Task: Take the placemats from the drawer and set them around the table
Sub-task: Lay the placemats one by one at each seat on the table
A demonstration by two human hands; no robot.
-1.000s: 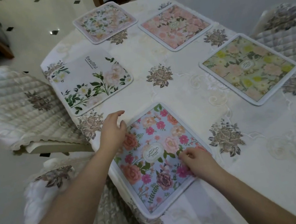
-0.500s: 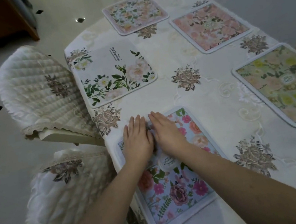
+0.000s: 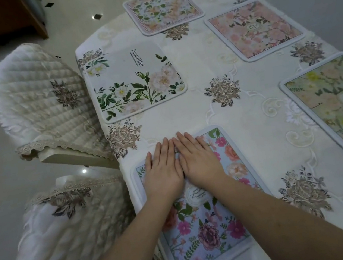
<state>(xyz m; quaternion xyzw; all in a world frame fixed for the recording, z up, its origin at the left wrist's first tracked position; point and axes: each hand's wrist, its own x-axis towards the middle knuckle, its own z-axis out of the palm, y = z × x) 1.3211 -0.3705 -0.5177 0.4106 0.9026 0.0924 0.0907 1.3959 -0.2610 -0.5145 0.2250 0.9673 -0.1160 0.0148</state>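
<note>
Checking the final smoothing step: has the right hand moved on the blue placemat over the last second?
Yes. The right hand has slid from the near right part of the blue placemat to its far end, now flat beside the left hand.

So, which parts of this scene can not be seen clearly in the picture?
- Blue placemat, head view: its far part is covered by the left hand and right hand; the centre label is partly hidden.
- Yellow placemat: cut off by the right edge and blurred.
- Small print under "Beautiful" on the white placemat: too small to read.
- The drawer: not in view.
</note>
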